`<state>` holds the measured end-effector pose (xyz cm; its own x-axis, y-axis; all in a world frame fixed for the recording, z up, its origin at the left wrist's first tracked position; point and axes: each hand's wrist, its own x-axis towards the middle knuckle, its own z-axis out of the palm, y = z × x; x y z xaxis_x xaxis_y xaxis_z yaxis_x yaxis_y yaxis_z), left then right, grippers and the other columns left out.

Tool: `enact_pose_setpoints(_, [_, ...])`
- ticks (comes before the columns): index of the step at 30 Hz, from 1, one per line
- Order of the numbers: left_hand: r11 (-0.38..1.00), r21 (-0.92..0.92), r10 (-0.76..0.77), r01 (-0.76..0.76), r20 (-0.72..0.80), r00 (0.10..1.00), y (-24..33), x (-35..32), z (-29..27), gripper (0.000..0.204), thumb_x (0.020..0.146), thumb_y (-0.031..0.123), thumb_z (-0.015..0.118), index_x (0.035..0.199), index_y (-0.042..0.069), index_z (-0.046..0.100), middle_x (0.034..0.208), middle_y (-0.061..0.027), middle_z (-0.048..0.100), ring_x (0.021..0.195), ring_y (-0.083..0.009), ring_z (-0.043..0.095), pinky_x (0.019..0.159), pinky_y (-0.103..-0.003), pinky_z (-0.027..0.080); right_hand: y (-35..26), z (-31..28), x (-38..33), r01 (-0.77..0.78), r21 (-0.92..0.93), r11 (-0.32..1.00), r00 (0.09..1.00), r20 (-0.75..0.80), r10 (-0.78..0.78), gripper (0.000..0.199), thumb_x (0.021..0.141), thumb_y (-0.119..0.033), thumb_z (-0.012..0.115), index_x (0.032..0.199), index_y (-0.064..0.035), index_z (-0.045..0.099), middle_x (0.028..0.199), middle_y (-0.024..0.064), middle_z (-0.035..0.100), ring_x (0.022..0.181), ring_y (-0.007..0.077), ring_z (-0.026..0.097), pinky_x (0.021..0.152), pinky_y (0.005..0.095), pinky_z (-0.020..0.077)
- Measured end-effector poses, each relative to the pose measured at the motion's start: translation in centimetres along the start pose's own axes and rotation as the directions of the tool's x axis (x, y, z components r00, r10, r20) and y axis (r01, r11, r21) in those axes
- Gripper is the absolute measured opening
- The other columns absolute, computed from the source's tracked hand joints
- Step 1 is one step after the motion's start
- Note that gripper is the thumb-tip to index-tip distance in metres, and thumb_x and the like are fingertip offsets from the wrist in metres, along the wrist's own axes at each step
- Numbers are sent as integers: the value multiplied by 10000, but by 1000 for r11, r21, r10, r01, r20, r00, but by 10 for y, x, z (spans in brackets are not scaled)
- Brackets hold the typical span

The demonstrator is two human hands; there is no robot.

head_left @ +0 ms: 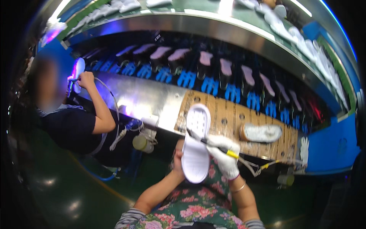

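Note:
A white shoe sole [195, 162] stands lengthwise in front of me, its hollow inner side facing up, with rows of small recesses at its far end. My left hand [178, 161], bare, grips the sole by its left edge, some fingers hidden under it. My right hand [225, 150], in a white knit glove, is closed round a black-handled brush [213, 145] with a yellow band and a thin hose at its back end. The brush's dark tip lies over the middle of the sole; whether it touches I cannot tell.
A perforated brown board [225, 110] lies on the metal bench, bearing a whitish shoe-shaped piece [263, 133]. Behind run blue clamps [209, 86] with pinkish shoe forms [225, 66]. A white glove [304, 150] hangs at right. At left a co-worker [72, 118] holds another sole [79, 74].

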<state>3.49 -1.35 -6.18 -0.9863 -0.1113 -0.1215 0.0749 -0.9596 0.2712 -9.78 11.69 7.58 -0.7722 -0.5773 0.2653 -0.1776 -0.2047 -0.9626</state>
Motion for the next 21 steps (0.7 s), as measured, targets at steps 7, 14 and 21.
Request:
enact_pose_setpoints(7, [996,-90,15,-18,-28,999,-15,9,58,1050,930,849,494,1688,161,259,1671,-147,397,1477,-360,477,1227,-542,399,-44,-13,31,485,-477,733,874,234,-426,280,738,-3,825,1009,-71,808,1046,125,801,918,298,755,820,393,587])
enact_pose_setpoints(14, [994,112,25,-12,-115,993,-25,-1,52,1054,863,773,667,1646,148,338,1587,-153,500,1425,-349,537,1205,-547,434,-39,-8,36,683,-576,449,718,419,-556,461,623,-38,800,1082,-82,792,1149,133,783,971,305,753,810,410,572])
enact_pose_setpoints(21, [998,36,52,-48,-109,993,-13,3,33,1028,898,780,622,1637,120,349,1575,-164,516,1421,-337,547,1197,-522,455,-27,-3,30,478,-376,794,878,231,-419,340,741,31,803,1062,-80,789,1112,147,792,951,320,759,825,405,585])
